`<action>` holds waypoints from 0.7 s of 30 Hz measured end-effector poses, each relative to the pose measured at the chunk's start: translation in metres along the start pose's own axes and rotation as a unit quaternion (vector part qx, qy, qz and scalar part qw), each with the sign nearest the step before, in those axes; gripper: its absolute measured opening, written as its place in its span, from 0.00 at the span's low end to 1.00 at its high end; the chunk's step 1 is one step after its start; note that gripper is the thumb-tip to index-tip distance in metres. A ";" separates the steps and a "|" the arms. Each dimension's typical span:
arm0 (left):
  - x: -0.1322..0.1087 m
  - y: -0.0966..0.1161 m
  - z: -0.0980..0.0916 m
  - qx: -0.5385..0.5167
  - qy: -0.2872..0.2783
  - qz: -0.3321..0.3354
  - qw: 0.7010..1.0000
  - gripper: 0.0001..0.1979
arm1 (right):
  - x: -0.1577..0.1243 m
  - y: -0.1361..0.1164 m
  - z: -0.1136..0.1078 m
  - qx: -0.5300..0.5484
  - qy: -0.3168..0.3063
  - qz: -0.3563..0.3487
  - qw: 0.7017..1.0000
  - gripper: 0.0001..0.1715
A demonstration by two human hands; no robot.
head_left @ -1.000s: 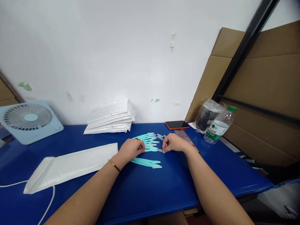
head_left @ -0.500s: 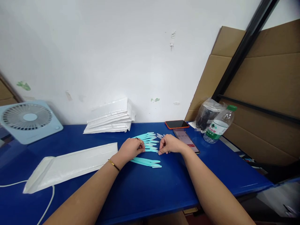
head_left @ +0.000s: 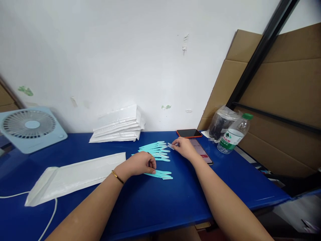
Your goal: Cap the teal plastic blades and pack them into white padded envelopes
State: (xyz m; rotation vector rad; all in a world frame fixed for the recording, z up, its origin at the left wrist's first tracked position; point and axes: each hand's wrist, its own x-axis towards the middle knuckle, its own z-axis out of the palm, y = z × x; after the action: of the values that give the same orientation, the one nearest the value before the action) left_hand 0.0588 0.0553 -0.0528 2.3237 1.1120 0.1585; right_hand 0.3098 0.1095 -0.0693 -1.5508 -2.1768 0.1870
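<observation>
Several teal eyebrow razors (head_left: pixel 152 146) lie fanned out on the blue table, some with clear caps over their blade ends. Nearer to me is a smaller group of teal razors (head_left: pixel 163 174), whose blade ends point right. My left hand (head_left: pixel 141 163) is closed, with thumb and fingers pinching the handle end of a razor in this near group. Its fingers hide part of the handles. At the right of the fan, my right hand (head_left: pixel 185 147) pinches a small clear blade cap (head_left: pixel 171 146) between thumb and fingertips.
A white padded mailer (head_left: pixel 85 174) lies on the left, and a stack of mailers (head_left: pixel 116 125) stands against the wall. A blue fan (head_left: pixel 32 129) is at far left. Two phones, a black one (head_left: pixel 189 133) and a lit one (head_left: pixel 205 154), and a water bottle (head_left: pixel 232 137) are right.
My left hand has moved down from the fanned razors to the near group. My right hand has shifted up and away from the lowest fanned razor to the loose clear caps.
</observation>
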 end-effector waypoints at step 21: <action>0.007 -0.011 -0.001 0.029 0.234 -0.044 0.971 0.10 | -0.013 -0.026 -0.014 0.379 -0.090 -0.023 0.921 0.18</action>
State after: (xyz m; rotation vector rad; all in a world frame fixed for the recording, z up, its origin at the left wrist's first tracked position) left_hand 0.0552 0.0668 -0.0587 2.3455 1.4555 0.6762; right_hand 0.2974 0.0860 -0.0511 -1.0531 -1.9025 1.0538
